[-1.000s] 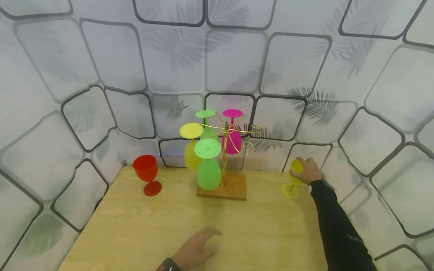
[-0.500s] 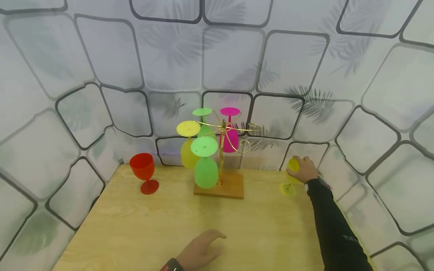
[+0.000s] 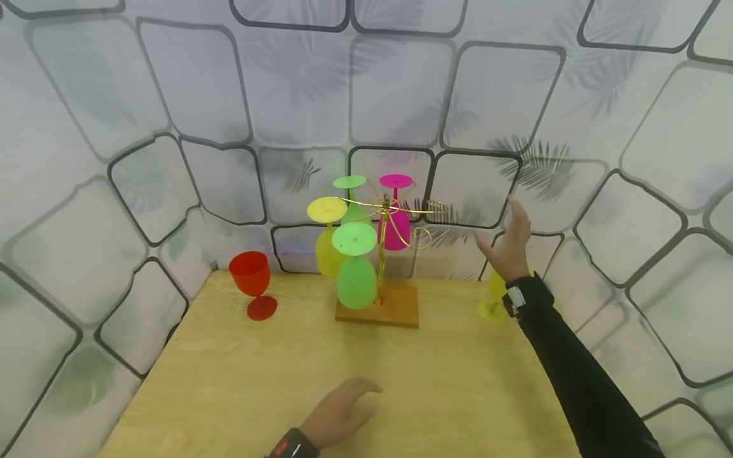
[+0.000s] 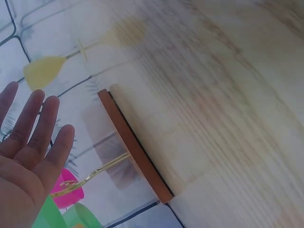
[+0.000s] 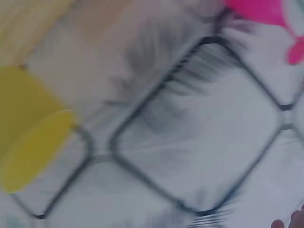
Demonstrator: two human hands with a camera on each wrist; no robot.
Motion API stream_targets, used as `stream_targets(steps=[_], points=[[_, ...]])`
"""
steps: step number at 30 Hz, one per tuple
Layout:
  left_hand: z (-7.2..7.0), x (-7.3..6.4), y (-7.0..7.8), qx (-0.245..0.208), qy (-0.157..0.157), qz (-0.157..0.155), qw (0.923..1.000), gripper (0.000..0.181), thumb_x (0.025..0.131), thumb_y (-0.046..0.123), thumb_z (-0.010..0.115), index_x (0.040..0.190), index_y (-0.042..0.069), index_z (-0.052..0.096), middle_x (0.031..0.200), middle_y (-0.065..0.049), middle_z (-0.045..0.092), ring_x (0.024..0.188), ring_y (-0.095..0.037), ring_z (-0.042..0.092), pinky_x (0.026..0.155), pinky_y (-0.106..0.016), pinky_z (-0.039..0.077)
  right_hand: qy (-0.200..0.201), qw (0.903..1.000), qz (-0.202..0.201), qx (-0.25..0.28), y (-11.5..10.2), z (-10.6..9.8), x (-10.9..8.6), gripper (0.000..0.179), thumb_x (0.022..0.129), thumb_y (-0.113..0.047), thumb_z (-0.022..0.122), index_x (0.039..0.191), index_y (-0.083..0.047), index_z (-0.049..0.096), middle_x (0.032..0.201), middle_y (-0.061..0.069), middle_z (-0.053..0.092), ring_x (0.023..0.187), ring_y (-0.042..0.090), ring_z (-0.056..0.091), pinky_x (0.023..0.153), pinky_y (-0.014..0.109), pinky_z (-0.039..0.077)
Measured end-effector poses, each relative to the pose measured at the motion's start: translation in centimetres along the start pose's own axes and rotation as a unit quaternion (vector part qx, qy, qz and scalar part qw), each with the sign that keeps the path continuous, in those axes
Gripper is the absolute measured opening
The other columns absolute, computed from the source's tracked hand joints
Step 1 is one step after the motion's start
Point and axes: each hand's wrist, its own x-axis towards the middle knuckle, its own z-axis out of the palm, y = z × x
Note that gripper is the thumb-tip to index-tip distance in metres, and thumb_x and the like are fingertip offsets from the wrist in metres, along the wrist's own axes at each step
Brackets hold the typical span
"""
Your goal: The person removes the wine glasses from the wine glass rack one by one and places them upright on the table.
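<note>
My right hand (image 3: 511,245) is raised above the yellow goblet (image 3: 492,310) at the table's right, fingers extended and apart from it. My wrist partly hides that goblet in the head view; its bowl fills the left of the right wrist view. Near the front, my left hand (image 3: 340,412) hovers with relaxed fingers and holds nothing. Between the hands stands a gold wire rack (image 3: 381,254) on a wooden base (image 3: 401,312). Upside down on it hang a front green goblet (image 3: 356,286), a rear green one, a yellow one and a pink goblet (image 3: 395,232).
A red goblet (image 3: 250,275) stands upright at the table's back left. Patterned wall covering (image 3: 395,95) closes off the back and both sides. Bare wire loops (image 3: 422,237) stick out on the rack's right side. The wooden tabletop (image 3: 258,375) spreads out in front.
My right hand has let go of the yellow goblet and risen above it, its fingers now extended. The goblet stays standing in place. My left hand has barely moved.
</note>
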Motion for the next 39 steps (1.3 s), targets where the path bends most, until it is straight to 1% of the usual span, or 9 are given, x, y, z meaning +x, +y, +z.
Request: stream_targets(steps=[2, 3, 5, 8, 11, 15, 22, 27, 39], points=[[0.0, -0.3, -0.2, -0.004, -0.005, -0.01, 0.9999, 0.027, 0.09, 0.02, 0.061, 0.117, 0.017, 0.059, 0.116, 0.003, 0.063, 0.108, -0.014, 0.06, 0.091, -0.033, 0.051, -0.005, 0.9971, -0.038, 0.065, -4.8, -0.1, 1.7, 0.073, 0.085, -0.025, 0.061, 0.142, 0.001, 0.024, 0.146, 0.026, 0.026, 0.136, 0.041, 0.022, 0.114, 0.055, 0.016], [0.0, -0.4, -0.2, -0.006, -0.008, -0.014, 0.9999, 0.027, 0.09, 0.02, 0.06, 0.117, 0.018, 0.059, 0.116, 0.003, 0.063, 0.109, -0.014, 0.06, 0.092, -0.033, 0.051, -0.031, 0.9946, -0.057, 0.081, -7.1, 0.0, 2.5, 0.071, 0.083, -0.021, 0.062, 0.141, 0.0, 0.027, 0.145, 0.024, 0.029, 0.135, 0.039, 0.024, 0.115, 0.052, 0.017], [0.0, -0.5, -0.4, -0.009, -0.01, -0.016, 0.9998, 0.028, 0.09, 0.019, 0.061, 0.118, 0.018, 0.058, 0.117, 0.003, 0.062, 0.11, -0.014, 0.059, 0.092, -0.033, 0.051, -0.12, 0.9853, -0.094, 0.078, -11.4, 0.2, 4.0, 0.071, 0.08, -0.018, 0.066, 0.14, -0.002, 0.032, 0.142, 0.02, 0.036, 0.134, 0.037, 0.027, 0.113, 0.055, 0.019], [-0.1, -0.4, -0.4, -0.009, -0.009, -0.013, 0.9998, 0.03, 0.089, 0.018, 0.061, 0.119, 0.018, 0.057, 0.118, 0.003, 0.062, 0.11, -0.015, 0.059, 0.092, -0.034, 0.051, -0.269, 0.9518, -0.146, 0.016, -16.1, 1.5, 5.5, 0.077, 0.079, -0.035, 0.071, 0.142, -0.008, 0.035, 0.142, 0.014, 0.043, 0.134, 0.035, 0.03, 0.11, 0.059, 0.02], [-0.4, 0.0, -0.4, -0.008, -0.009, -0.012, 0.9999, 0.031, 0.09, 0.018, 0.061, 0.121, 0.018, 0.056, 0.118, 0.004, 0.061, 0.111, -0.014, 0.059, 0.093, -0.034, 0.051, -0.366, 0.9137, -0.17, -0.046, -18.8, 3.2, 6.5, 0.091, 0.075, -0.05, 0.073, 0.145, -0.012, 0.03, 0.146, 0.009, 0.041, 0.136, 0.033, 0.029, 0.109, 0.06, 0.021], [-0.7, 0.5, -0.4, -0.007, -0.013, -0.018, 0.9997, 0.031, 0.091, 0.021, 0.059, 0.122, 0.02, 0.056, 0.12, 0.005, 0.061, 0.113, -0.013, 0.058, 0.095, -0.034, 0.05, -0.414, 0.8914, -0.163, -0.083, -19.7, 4.9, 7.2, 0.095, 0.072, -0.053, 0.074, 0.144, -0.009, 0.031, 0.148, 0.011, 0.039, 0.136, 0.033, 0.033, 0.107, 0.06, 0.025], [-1.1, 0.6, -0.3, -0.023, -0.029, -0.033, 0.9988, 0.031, 0.091, 0.022, 0.059, 0.122, 0.021, 0.056, 0.12, 0.006, 0.061, 0.113, -0.012, 0.058, 0.095, -0.033, 0.05, -0.44, 0.8835, -0.144, -0.072, -20.0, 6.4, 7.6, 0.085, 0.074, -0.045, 0.074, 0.139, -0.004, 0.036, 0.133, 0.015, 0.053, 0.126, 0.029, 0.047, 0.102, 0.054, 0.039], [-1.5, 0.2, -0.3, -0.035, -0.041, -0.049, 0.9973, 0.03, 0.092, 0.026, 0.057, 0.121, 0.02, 0.056, 0.121, 0.006, 0.06, 0.113, -0.011, 0.057, 0.095, -0.033, 0.05, -0.443, 0.8875, -0.118, -0.047, -20.5, 6.8, 8.3, 0.083, 0.075, -0.04, 0.075, 0.139, -0.003, 0.035, 0.126, 0.018, 0.057, 0.115, 0.029, 0.055, 0.095, 0.043, 0.05], [-2.1, -0.5, -0.9, -0.011, -0.009, -0.02, 0.9997, 0.033, 0.089, 0.018, 0.061, 0.121, 0.018, 0.056, 0.12, 0.003, 0.061, 0.112, -0.014, 0.058, 0.094, -0.033, 0.051, -0.447, 0.8923, -0.06, -0.014, -21.4, 8.4, 10.4, 0.08, 0.076, -0.039, 0.075, 0.137, -0.006, 0.036, 0.125, 0.02, 0.057, 0.109, 0.03, 0.06, 0.088, 0.041, 0.054]])
